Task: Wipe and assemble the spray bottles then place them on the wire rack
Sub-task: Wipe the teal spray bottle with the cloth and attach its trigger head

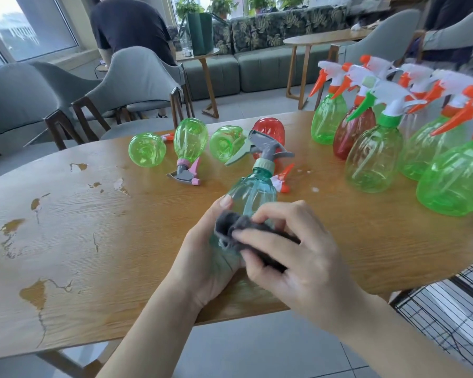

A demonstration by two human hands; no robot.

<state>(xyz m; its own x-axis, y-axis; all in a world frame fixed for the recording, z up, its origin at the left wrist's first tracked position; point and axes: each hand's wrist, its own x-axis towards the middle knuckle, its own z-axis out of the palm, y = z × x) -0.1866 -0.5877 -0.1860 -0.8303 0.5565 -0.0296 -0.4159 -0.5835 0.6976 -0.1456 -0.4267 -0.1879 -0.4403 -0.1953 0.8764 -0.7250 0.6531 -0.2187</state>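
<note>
**Teal bottle wiped over the near edge of the table**

Teal plastic marks the spray bottle (253, 190) now being cleaned; it is held above the near edge of the table (93, 241), tilted away so that its grey trigger head (262, 148) points toward the far edge. The left hand (202, 257) is wrapped round the lower body, fingers curled and clamped on it, apparently to steady it against rubbing. The right hand (292, 257) has its fingers (260, 237) bunched on a dark grey cloth (241, 227), which is pressed to the bottle's side.

Finished bottles (374, 156), upright with heads fitted, are grouped toward the right end of the table, probably as a staging spot beside the wire rack (453, 317), which is seen below the right corner. Unwiped ones (190, 139) lie toppled along the far edge, likely awaiting their turn.

No brand, label or writing can be read on anything.
</note>
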